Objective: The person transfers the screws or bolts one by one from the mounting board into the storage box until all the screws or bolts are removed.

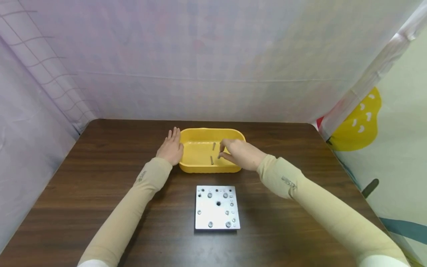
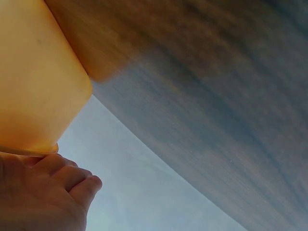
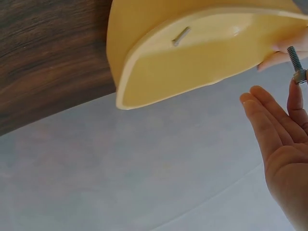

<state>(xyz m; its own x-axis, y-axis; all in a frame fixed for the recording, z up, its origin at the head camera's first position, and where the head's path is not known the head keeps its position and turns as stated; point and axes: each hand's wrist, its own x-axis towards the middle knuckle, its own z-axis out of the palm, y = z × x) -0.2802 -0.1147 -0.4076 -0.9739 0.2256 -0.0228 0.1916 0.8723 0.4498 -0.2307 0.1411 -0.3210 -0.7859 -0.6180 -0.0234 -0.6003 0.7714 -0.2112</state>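
Note:
A yellow plastic basin (image 1: 210, 169) sits toward the back of the table. My left hand (image 1: 170, 150) rests against its left rim with the fingers extended; in the left wrist view that hand (image 2: 45, 192) shows right at the basin's edge. Over the basin's right side, my right hand (image 1: 243, 152) pinches a small metal bolt (image 3: 294, 60) between thumb and index finger, its other fingers held out. Two more bolts lie inside the basin, one farther back (image 1: 214, 146) and another nearer the front (image 1: 211, 160).
In front of the basin lies a square silver metal plate (image 1: 213, 217) with several bolt heads and holes. The dark wooden table (image 1: 93, 185) ends at a pale curtain (image 1: 200, 74) behind. Another printed curtain (image 1: 400, 178) hangs on the right.

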